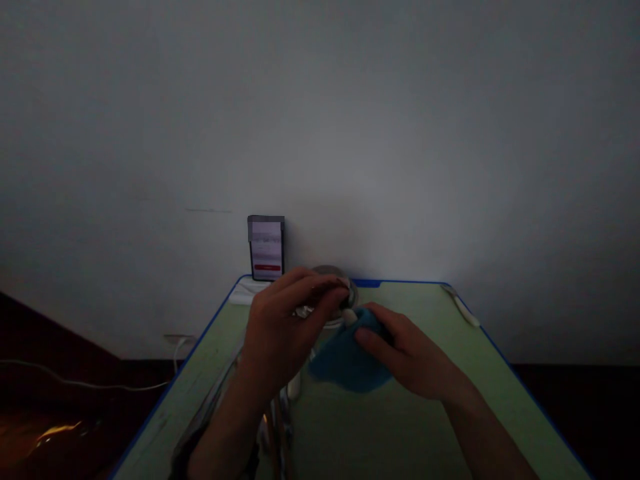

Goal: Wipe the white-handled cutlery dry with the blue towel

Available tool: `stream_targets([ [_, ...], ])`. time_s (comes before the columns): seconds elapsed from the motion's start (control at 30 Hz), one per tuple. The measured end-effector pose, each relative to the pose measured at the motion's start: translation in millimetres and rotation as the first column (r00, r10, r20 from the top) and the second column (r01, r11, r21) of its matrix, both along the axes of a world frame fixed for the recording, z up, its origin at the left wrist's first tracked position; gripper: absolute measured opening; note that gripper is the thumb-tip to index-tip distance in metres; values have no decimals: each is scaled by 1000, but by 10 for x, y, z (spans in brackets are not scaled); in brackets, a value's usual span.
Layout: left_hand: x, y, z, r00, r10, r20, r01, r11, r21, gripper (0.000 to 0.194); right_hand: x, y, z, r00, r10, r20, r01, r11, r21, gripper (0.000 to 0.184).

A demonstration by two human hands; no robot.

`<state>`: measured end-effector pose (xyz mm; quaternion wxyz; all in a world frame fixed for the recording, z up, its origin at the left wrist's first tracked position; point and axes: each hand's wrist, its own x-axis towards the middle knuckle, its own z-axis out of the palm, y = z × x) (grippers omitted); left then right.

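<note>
Over the middle of the table, my right hand is closed on a blue cloth, which hangs down below the fingers. A pale handle end sticks out of the cloth's fold towards my left hand. The left fingers are curled and pinched together around the dark upper part of that pale-handled utensil. Its working end is hidden by the fingers and too dark to name. Behind my hands stands a round metal-looking container, partly covered by them.
A phone with a lit screen leans on the wall, near a white object. One pale-handled utensil lies at the table's right edge. Several long utensils lie beside my left forearm. A white cable hangs at left.
</note>
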<state>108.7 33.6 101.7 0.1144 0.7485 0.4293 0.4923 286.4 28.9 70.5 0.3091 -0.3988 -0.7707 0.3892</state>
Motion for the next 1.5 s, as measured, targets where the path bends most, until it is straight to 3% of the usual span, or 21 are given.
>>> stream_targets([
  [0.13, -56, 33, 18, 997, -20, -76, 13, 995, -100, 8, 28, -14, 49, 996, 24, 92, -30, 998, 56, 24],
  [0.23, -179, 35, 48, 971, -90, -224, 41, 976, -214, 15, 90, -9, 90, 983, 60, 171, -76, 993, 87, 22],
  [0.4, -301, 2, 27, 829, -236, -508, 30, 924, -381, 30, 177, -17, 116, 941, 54, 335, -92, 991, 98, 20],
  [0.5, -247, -31, -9, 776, -255, -577, 5, 917, -399, 32, 152, -35, 113, 922, 42, 385, -97, 987, 125, 20],
  [0.73, -62, -99, -23, 679, -342, -650, 81, 914, -397, 34, 78, -31, 86, 931, 80, 357, -115, 990, 79, 24],
  [1.03, -201, -47, -18, 665, -383, -641, 118, 901, -417, 37, 106, -28, 82, 929, 153, 336, -176, 984, 40, 28],
  [1.3, -387, 34, -20, 697, -355, -623, 89, 905, -417, 41, 230, -10, 163, 903, 201, 379, -226, 974, 21, 28],
  [1.5, -477, 9, 13, 741, -375, -557, 126, 893, -433, 40, 342, -66, 225, 878, 179, 444, -187, 982, -26, 32],
])
